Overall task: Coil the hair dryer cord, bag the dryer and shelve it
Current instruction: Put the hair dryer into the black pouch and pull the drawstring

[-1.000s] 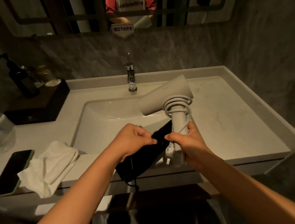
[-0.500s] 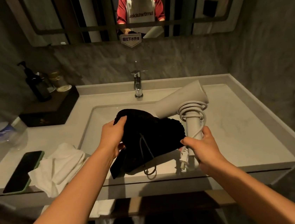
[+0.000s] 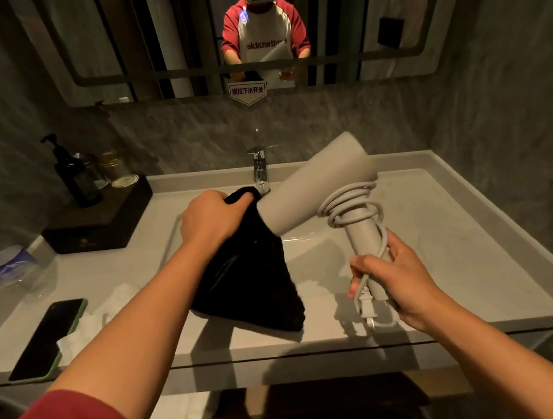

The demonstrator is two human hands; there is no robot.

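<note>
Single head cam, you're looking fwd and down over sink counter (image 3: 450,293), close range; mirror (image 3: 332,13) opposite reflects you.

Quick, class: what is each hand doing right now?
Left hand: closed on the top edge of the black bag.
Right hand: closed around the hair dryer handle and cord.

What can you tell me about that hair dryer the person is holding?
The hair dryer is pale grey, smooth and matte, seemingly plastic. Its barrel tilts, the lower end at the mouth of a black bag held by the left hand. Its cord is coiled around the handle, which the right hand grips; the plug dangles below, above the sink.
</note>
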